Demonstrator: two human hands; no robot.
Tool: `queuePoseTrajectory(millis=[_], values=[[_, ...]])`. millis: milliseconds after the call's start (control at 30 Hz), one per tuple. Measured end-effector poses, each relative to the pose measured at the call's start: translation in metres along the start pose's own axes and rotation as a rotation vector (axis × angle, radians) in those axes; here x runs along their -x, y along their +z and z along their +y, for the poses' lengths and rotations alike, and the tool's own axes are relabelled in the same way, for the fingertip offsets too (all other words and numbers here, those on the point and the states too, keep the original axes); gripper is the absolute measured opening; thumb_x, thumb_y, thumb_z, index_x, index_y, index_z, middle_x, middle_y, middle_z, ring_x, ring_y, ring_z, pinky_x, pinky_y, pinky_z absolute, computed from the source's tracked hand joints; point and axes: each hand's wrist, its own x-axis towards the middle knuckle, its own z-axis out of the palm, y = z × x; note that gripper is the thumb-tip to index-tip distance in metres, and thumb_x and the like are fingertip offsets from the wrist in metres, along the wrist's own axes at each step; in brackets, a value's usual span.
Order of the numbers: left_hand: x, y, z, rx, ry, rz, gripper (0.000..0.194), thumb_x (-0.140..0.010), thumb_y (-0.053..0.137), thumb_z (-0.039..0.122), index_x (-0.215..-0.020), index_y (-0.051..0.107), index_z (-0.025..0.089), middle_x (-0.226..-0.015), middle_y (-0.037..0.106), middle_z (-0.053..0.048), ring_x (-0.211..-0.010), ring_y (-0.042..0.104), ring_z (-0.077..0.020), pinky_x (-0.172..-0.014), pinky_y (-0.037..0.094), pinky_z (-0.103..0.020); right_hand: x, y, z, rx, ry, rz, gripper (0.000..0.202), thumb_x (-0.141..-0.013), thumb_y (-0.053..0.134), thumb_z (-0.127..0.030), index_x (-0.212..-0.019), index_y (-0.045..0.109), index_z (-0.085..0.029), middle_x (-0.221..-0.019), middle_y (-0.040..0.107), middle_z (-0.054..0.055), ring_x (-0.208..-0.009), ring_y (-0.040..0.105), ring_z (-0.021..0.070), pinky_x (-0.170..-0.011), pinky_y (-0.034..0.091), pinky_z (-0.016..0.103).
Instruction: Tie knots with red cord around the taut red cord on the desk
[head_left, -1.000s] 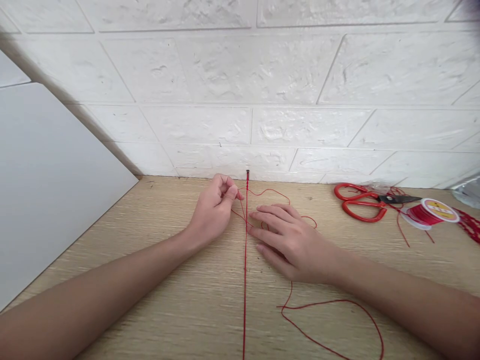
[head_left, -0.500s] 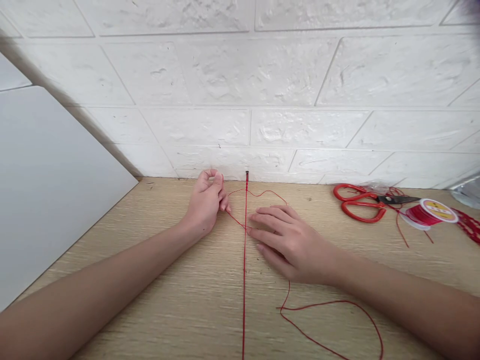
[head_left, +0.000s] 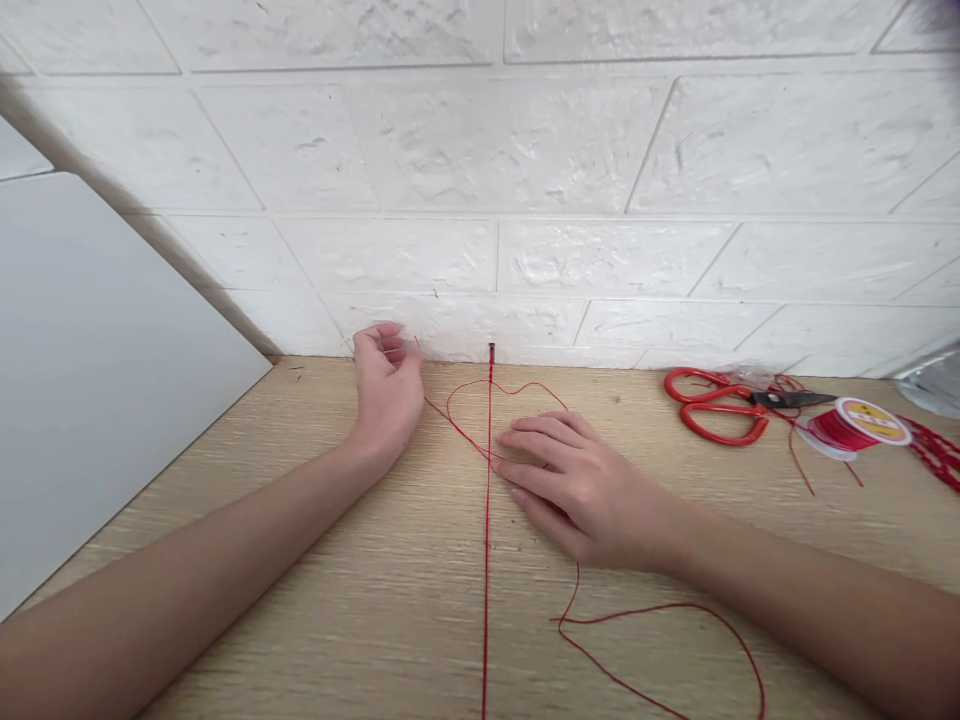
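Note:
A taut red cord (head_left: 487,560) runs from a small dark peg (head_left: 492,349) at the wall down to the bottom of the view, with a short twisted part just below the peg. Thin red thread (head_left: 459,430) crosses it and forms a loop on both sides. Left of the loop, my left hand (head_left: 390,390) is closed on the thread, its end sticking up by the fingertips. My right hand (head_left: 574,480) lies palm down on the right, fingers spread, fingertips touching the thread by the cord. More thread (head_left: 667,606) curves out below it.
Red-handled scissors (head_left: 724,423) and a spool of red thread (head_left: 855,428) lie at the right, with a red braided piece (head_left: 934,455) and clear plastic (head_left: 934,380) beyond. A white panel (head_left: 112,350) stands at the left; a white brick-patterned wall (head_left: 420,150) rises behind the wooden table (head_left: 360,620).
My left hand has moved left, away from the cord, drawing the thread with it. The loop's left side now shows more fully. My right hand has stayed in place.

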Motion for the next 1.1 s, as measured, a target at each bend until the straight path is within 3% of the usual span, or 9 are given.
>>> queuePoseTrajectory(millis=[33, 100, 200, 267, 400, 533, 667, 933, 1100], values=[[0.003, -0.001, 0.002, -0.071, 0.07, 0.065, 0.034, -0.079, 0.061, 0.018, -0.109, 0.049, 0.026, -0.111, 0.057, -0.004, -0.102, 0.057, -0.0171, -0.086, 0.048, -0.031, 0.0, 0.0, 0.0, 0.002, -0.002, 0.001, 0.029, -0.096, 0.052, -0.02, -0.121, 0.067, -0.015, -0.126, 0.065, 0.014, -0.124, 0.054, 0.0275, -0.107, 0.042, 0.049], [0.008, -0.003, 0.008, -0.156, 0.165, -0.013, 0.033, -0.071, 0.058, 0.01, -0.101, 0.057, 0.023, -0.106, 0.06, -0.004, -0.099, 0.057, -0.0185, -0.085, 0.047, -0.032, 0.0, 0.0, 0.0, 0.009, -0.002, 0.005, 0.03, -0.096, 0.051, -0.019, -0.121, 0.066, -0.015, -0.127, 0.065, 0.013, -0.125, 0.053, 0.0277, -0.107, 0.041, 0.05], [0.013, -0.005, 0.016, -0.199, 0.14, -0.303, 0.016, -0.067, 0.052, 0.011, -0.075, 0.063, 0.019, -0.076, 0.061, -0.001, -0.073, 0.056, -0.0166, -0.069, 0.045, -0.031, -0.001, 0.0, -0.001, 0.017, 0.005, 0.005, 0.029, -0.096, 0.051, -0.018, -0.12, 0.066, -0.016, -0.127, 0.065, 0.012, -0.125, 0.053, 0.0279, -0.107, 0.04, 0.051], [0.012, -0.008, 0.018, -0.234, 0.109, -0.406, 0.012, -0.067, 0.053, 0.013, -0.068, 0.063, 0.019, -0.065, 0.058, 0.0, -0.064, 0.053, -0.0153, -0.061, 0.042, -0.03, -0.001, 0.0, 0.0, 0.021, 0.014, 0.008, 0.028, -0.096, 0.051, -0.018, -0.119, 0.067, -0.016, -0.126, 0.066, 0.012, -0.124, 0.053, 0.0275, -0.107, 0.04, 0.051], [0.0, -0.016, 0.017, -0.303, 0.19, -0.625, 0.007, -0.068, 0.058, 0.016, -0.071, 0.064, 0.018, -0.067, 0.059, 0.001, -0.063, 0.052, -0.0141, -0.058, 0.04, -0.027, 0.001, 0.001, 0.001, 0.02, 0.015, 0.028, 0.026, -0.095, 0.052, -0.017, -0.116, 0.068, -0.016, -0.124, 0.067, 0.011, -0.122, 0.054, 0.0269, -0.106, 0.04, 0.051], [-0.012, -0.03, 0.02, -0.295, 0.377, -0.86, 0.004, -0.076, 0.064, 0.022, -0.076, 0.064, 0.018, -0.078, 0.062, 0.0, -0.073, 0.055, -0.0148, -0.067, 0.044, -0.028, 0.002, 0.003, 0.001, 0.008, 0.018, 0.026, 0.026, -0.095, 0.053, -0.017, -0.117, 0.068, -0.017, -0.124, 0.066, 0.011, -0.122, 0.053, 0.0274, -0.106, 0.04, 0.051], [-0.018, -0.039, 0.023, -0.376, 0.485, -0.911, 0.01, -0.08, 0.067, 0.028, -0.078, 0.065, 0.019, -0.084, 0.063, -0.002, -0.085, 0.056, -0.0182, -0.076, 0.045, -0.031, 0.002, 0.003, 0.002, -0.003, 0.008, 0.011, 0.028, -0.095, 0.052, -0.017, -0.119, 0.067, -0.016, -0.125, 0.065, 0.012, -0.123, 0.052, 0.0273, -0.107, 0.039, 0.051], [-0.017, -0.032, 0.015, -0.519, 0.44, -0.979, 0.013, -0.087, 0.061, 0.031, -0.081, 0.063, 0.019, -0.089, 0.059, -0.003, -0.083, 0.055, -0.0187, -0.072, 0.045, -0.032, 0.002, 0.003, 0.002, -0.01, 0.0, 0.005, 0.03, -0.096, 0.051, -0.016, -0.122, 0.066, -0.015, -0.125, 0.065, 0.011, -0.123, 0.052, 0.0263, -0.107, 0.039, 0.049], [-0.006, -0.037, 0.006, -0.509, 0.557, -0.795, 0.016, -0.096, 0.052, 0.029, -0.086, 0.059, 0.019, -0.09, 0.06, -0.004, -0.087, 0.055, -0.0198, -0.078, 0.044, -0.035, 0.002, 0.003, 0.003, -0.005, -0.008, -0.004, 0.03, -0.097, 0.05, -0.018, -0.121, 0.066, -0.014, -0.125, 0.064, 0.012, -0.124, 0.051, 0.0268, -0.107, 0.038, 0.049]])
